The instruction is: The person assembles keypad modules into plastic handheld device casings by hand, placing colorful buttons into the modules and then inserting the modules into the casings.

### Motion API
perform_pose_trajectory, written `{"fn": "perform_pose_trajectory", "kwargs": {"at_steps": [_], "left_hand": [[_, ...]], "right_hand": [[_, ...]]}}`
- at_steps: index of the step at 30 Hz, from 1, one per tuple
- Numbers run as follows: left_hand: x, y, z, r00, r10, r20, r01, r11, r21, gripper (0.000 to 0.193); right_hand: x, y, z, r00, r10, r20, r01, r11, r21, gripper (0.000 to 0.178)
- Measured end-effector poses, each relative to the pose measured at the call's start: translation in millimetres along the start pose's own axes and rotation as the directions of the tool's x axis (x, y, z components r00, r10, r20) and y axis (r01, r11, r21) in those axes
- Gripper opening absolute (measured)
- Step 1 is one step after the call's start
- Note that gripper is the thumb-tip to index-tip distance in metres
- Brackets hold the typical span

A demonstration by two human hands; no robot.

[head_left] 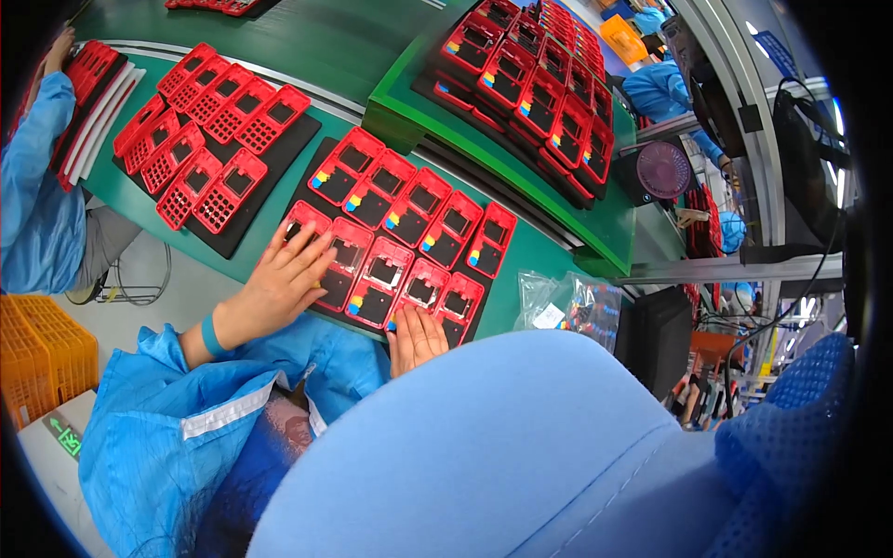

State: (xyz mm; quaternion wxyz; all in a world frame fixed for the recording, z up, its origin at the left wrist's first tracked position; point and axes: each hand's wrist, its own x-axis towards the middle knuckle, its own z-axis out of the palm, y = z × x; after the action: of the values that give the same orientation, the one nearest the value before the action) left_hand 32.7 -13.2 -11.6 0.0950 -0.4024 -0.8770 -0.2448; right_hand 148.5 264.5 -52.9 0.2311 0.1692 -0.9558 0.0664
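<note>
A black tray (310,179) on the green bench holds two rows of red plastic frames with dark windows and small coloured keys. My left hand (284,277) lies flat, fingers spread, over the red frames (346,256) at the near left corner of that tray. My right hand (416,337) rests with fingers together on the tray's near edge, touching the red frame (409,296) just above it. Neither hand grips anything. A blue cap brim hides my right forearm.
A second black tray (270,177) of red keypad frames (200,139) lies to the left. More red frames (535,84) fill a raised green shelf behind. Clear bags of small parts (572,307) sit right of the tray. A person in a blue coat (33,186) sits at left. An orange crate (42,353) stands on the floor.
</note>
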Motion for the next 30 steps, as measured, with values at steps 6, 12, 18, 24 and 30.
{"fn": "perform_pose_trajectory", "kwargs": {"at_steps": [6, 12, 18, 24, 30], "left_hand": [[0, 7, 6, 0.997, 0.072, -0.008, -0.072, 0.997, 0.009, 0.064], [-3, -11, -6, 0.988, -0.023, 0.154, 0.008, 0.995, 0.099, 0.083], [-7, -19, 0, 0.985, 0.04, 0.169, -0.067, 0.984, 0.163, 0.093], [1, -20, -10, 0.977, 0.046, 0.207, -0.084, 0.98, 0.179, 0.087], [71, -50, 5, 0.995, -0.001, 0.102, -0.014, 0.99, 0.142, 0.081]], "right_hand": [[-19, -3, 11, 0.997, 0.002, 0.073, 0.003, 0.997, -0.073, 0.049], [-16, -3, 3, 0.986, 0.004, 0.168, 0.005, 0.998, -0.056, 0.071], [97, 22, -31, 0.973, 0.183, 0.142, -0.175, 0.982, -0.069, 0.064], [109, 39, -1, 0.942, 0.241, 0.234, -0.233, 0.971, -0.061, 0.064], [84, 68, 41, 0.991, 0.088, 0.096, -0.071, 0.983, -0.17, 0.069]]}}
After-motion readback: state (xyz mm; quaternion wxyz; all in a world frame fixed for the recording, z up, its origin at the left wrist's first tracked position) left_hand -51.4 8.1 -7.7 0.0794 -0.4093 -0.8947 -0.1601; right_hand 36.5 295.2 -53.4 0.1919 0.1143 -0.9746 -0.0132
